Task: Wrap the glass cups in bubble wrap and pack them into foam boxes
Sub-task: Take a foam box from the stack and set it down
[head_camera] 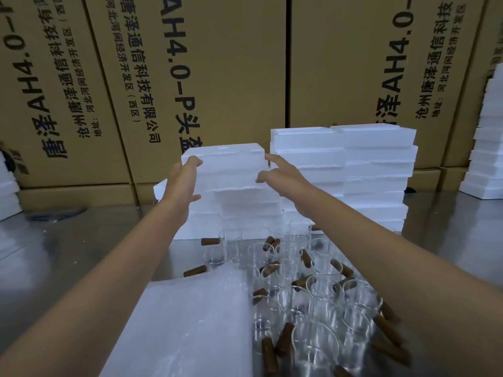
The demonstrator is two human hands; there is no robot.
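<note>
- Head view: both arms stretch far out to the top foam box (226,159) on the middle stack.
- Left hand (183,180) is on the box's left end, fingers hooked over the top edge, thumb low against the side: it grips.
- Right hand (277,172) is at the box's right end, fingers straight and spread, tips touching the corner, not closed round it.
- Right of that, taller foam stacks (353,170) stand against cardboard cartons (217,63).
- Near right, glass cups (313,292) with brown handles crowd the steel table (68,254).
- Near centre, bubble wrap (185,322) lies flat, just left of the cups.
</note>
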